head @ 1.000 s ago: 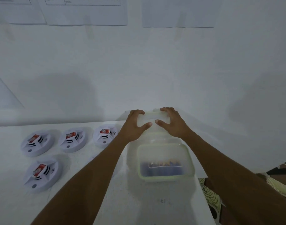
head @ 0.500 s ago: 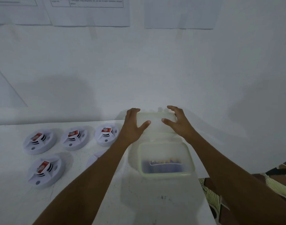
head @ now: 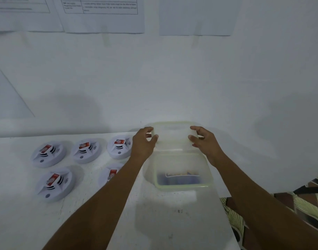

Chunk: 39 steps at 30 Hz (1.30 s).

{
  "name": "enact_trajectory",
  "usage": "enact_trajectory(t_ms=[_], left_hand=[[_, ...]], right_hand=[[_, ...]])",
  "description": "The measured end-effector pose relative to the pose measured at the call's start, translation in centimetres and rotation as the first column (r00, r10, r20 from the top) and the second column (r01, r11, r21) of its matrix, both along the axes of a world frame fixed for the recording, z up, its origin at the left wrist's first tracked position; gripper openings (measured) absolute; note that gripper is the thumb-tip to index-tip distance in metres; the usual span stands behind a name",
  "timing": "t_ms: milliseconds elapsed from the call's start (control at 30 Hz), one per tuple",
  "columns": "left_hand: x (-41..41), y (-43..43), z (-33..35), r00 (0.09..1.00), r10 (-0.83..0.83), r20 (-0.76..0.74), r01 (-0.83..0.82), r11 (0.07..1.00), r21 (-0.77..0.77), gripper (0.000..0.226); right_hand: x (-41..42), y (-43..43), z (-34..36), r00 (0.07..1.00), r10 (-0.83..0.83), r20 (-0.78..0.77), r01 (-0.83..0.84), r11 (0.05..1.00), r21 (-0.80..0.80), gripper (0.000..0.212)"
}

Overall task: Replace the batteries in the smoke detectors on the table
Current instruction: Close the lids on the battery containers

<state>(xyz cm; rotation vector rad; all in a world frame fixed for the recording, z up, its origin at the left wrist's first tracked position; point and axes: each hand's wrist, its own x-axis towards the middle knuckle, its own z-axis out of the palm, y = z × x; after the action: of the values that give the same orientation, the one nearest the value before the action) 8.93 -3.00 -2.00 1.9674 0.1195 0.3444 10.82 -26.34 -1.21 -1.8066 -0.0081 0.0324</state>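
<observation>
Table (head: pixel 19 222): white, set against a white wall (head: pixel 172 78).

Container (head: pixel 183 186): clear plastic box with a pale green rim, standing open toward the table's right end. Inside, on the bottom, dark blue objects (head: pixel 178 179) lie packed together. They may be batteries, but the plastic walls blur them and neither shape nor count can be told.

Lid (head: pixel 172 138): translucent, same pale green edge, off the box and held at its far side, tilted up toward the wall.

Left hand (head: pixel 143 143): grasps the lid's left edge, fingers curled over the far side, thumb on the near face.

Right hand (head: pixel 203 141): grasps the lid's right edge in the same way, fingers bent round it, thumb on the near face. Both forearms reach across the table on either side of the box.

Smoke detectors (head: pixel 48 154): five, white and round, each with a red label on top, lying on the table left of the container and apart from it. Three sit in a back row near the wall, two in front. The front right detector (head: pixel 109 175) is half hidden behind the left forearm.

Paper sheets (head: pixel 104 15): taped high on the wall, print too small to read.

Patterned cloth (head: pixel 308 204): past the table's right edge.
</observation>
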Motion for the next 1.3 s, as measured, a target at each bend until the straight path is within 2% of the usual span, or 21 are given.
enact_trajectory(t_ms=[167, 267, 433, 600, 733, 1300], left_hand=[[-2.0, -0.1, 0.0, 0.999, -0.001, -0.039, -0.001, 0.999, -0.043, 0.047], [-5.2, -0.5, -0.7, 1.000, -0.006, -0.001, 0.006, 0.999, -0.053, 0.042], [-10.1, -1.2, -1.5, 0.988, -0.151, -0.038, 0.143, 0.976, -0.167, 0.039], [-13.0, -2.0, -1.8, 0.984, -0.178, -0.028, 0.166, 0.956, -0.243, 0.050], [-13.7, -2.3, -2.1, 0.986, -0.166, 0.003, 0.163, 0.965, -0.206, 0.043], [-9.8, -1.6, -0.9, 0.984, -0.175, -0.018, 0.174, 0.984, -0.031, 0.043]], right_hand=[[-1.5, -0.5, 0.3, 0.999, -0.036, 0.037, 0.039, 0.996, -0.081, 0.030], [-4.0, -1.0, 0.1, 0.993, -0.060, 0.101, 0.071, 0.992, -0.106, 0.020], [-9.3, -1.2, -1.5, 0.989, -0.056, 0.137, 0.059, 0.998, -0.019, 0.019], [-12.8, -0.3, -2.9, 0.993, -0.042, 0.113, 0.033, 0.997, 0.073, 0.029], [-13.6, 0.5, -3.3, 0.985, -0.078, 0.153, 0.069, 0.996, 0.062, 0.029], [-10.3, 1.0, -2.3, 0.987, -0.071, 0.141, 0.070, 0.997, 0.011, 0.029]])
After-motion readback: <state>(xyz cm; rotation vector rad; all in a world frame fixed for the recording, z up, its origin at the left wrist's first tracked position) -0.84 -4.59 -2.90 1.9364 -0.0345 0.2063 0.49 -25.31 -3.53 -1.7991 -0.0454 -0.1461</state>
